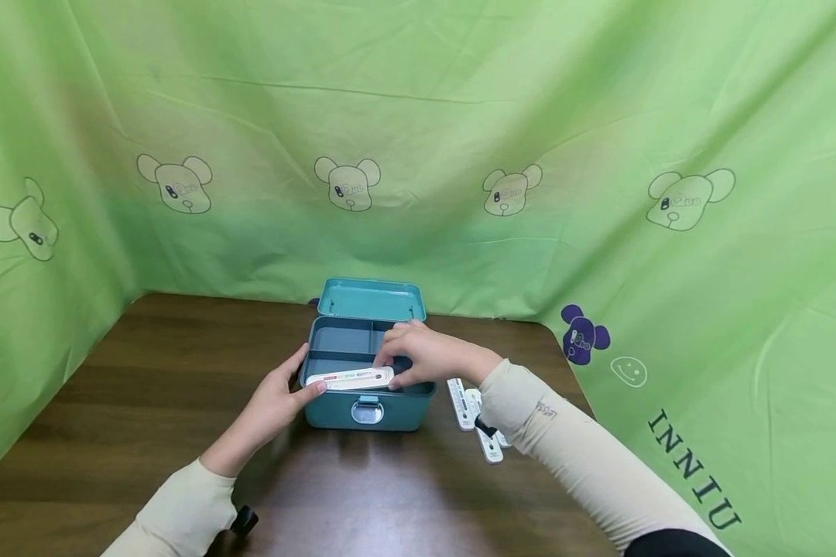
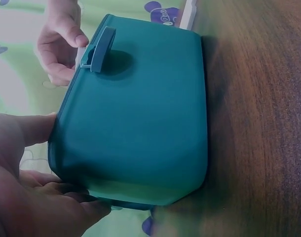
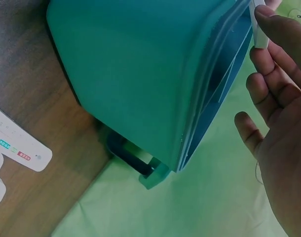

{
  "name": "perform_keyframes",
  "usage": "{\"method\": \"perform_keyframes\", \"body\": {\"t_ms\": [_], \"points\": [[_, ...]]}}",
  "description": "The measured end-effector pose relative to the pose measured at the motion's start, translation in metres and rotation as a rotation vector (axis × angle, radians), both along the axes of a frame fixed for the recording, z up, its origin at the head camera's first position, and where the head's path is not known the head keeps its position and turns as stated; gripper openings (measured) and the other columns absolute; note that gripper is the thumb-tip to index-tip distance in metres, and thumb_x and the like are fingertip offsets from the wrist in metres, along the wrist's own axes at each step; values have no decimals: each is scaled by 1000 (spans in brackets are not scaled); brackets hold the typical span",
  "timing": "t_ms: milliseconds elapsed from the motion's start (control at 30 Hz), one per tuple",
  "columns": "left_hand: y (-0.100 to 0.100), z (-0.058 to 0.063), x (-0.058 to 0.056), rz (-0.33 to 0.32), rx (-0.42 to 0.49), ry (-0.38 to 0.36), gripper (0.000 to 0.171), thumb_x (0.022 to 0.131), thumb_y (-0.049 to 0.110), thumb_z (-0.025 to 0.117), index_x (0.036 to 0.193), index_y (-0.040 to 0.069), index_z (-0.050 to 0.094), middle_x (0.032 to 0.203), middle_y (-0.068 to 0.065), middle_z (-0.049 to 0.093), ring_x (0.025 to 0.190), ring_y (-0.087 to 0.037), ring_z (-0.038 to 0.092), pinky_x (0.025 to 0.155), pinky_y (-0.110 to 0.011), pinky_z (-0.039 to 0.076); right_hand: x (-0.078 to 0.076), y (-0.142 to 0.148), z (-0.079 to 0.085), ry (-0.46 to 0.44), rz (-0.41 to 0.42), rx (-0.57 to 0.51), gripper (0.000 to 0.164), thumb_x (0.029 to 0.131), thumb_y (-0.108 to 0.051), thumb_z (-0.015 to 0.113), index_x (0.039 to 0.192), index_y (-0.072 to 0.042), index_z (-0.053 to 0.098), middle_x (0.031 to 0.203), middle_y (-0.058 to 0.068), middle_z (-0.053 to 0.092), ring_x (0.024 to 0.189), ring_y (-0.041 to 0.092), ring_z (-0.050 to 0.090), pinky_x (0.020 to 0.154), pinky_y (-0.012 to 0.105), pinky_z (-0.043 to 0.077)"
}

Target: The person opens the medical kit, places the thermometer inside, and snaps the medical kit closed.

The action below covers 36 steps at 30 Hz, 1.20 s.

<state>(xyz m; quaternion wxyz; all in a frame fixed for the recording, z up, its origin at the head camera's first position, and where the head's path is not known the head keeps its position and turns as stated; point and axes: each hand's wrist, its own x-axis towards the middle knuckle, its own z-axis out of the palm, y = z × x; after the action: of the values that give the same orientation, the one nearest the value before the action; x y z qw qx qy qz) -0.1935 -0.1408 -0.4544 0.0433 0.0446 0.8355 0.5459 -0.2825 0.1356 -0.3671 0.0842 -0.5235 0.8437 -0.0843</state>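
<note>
A teal box (image 1: 404, 410) with inner compartments stands on the table, its lid (image 1: 371, 299) raised at the back. My left hand (image 1: 273, 401) grips the box's left front corner, with the thumb at the front rim and the fingers along the left side. Between thumb and fingers, my right hand (image 1: 428, 354) pinches the right end of a slim white printed case (image 1: 351, 378). The case lies level above the front compartment, its left end close to the left thumb. In the right wrist view, only the end of the white case (image 3: 259, 35) shows.
Several similar white cases (image 1: 460, 404) lie on the wooden table (image 1: 362, 495) to the right of the box, partly overlapping under the right wrist. A green printed curtain (image 1: 432, 116) hangs behind the table and at both sides. A metal latch (image 1: 367, 413) sits on the box's front.
</note>
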Motion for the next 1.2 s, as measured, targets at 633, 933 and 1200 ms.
{"method": "perform_keyframes", "body": {"t_ms": [633,933,1200], "points": [[0,1,2,8,29,-2,83,100,23,68,163,4,19,168,-22,23,154,-42,23,121,-56,26,3,-2,-8,-18,-47,57,29,91,-32,79,118,-21,75,99,-13,63,102,7,54,95,37,35],[-2,-1,-1,13,-6,0,85,99,30,69,164,7,18,169,-17,22,155,-39,21,121,-55,26,3,-3,-14,66,-19,71,23,91,-27,78,114,-24,77,100,-15,68,99,8,54,87,36,33],[-1,-3,0,-1,25,16,85,99,28,70,163,3,19,169,-19,21,155,-40,20,121,-54,27,5,-4,-19,106,-15,79,19,91,-24,79,110,-26,78,96,-19,69,96,6,53,87,35,33]]}}
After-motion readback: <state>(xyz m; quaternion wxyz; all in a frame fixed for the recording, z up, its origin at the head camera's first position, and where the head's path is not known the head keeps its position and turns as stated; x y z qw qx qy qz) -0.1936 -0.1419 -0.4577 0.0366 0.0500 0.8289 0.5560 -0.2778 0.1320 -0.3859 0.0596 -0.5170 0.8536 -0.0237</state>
